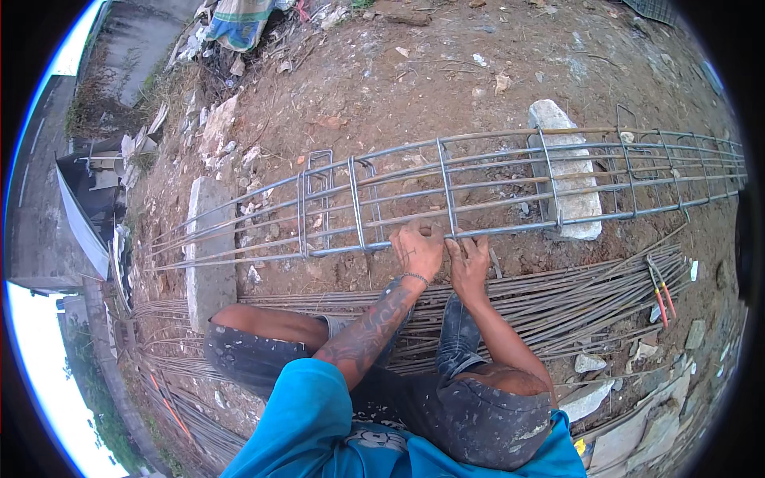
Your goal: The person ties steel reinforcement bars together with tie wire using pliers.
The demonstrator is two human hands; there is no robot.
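Observation:
A long rebar cage (502, 186) of steel bars and square stirrups runs from left to right in front of me. My left hand (418, 250) is closed with its fingers curled over the cage's near bar, just left of a stirrup (445, 183). Against the foot of that same stirrup, my right hand (468, 261) is closed in a pinch. Anything small between those fingertips is hidden. Several more stirrups sit along the bars, two of them close together (356, 203) to the left of my hands.
Concrete blocks lie under the cage, one at the left (209, 239) and one at the right (575, 199). Loose rebar (558, 307) lies beneath my legs. Red-handled pliers or cutters (661, 293) rest on it at the right. Rubble and a sack (239, 22) are at the far left.

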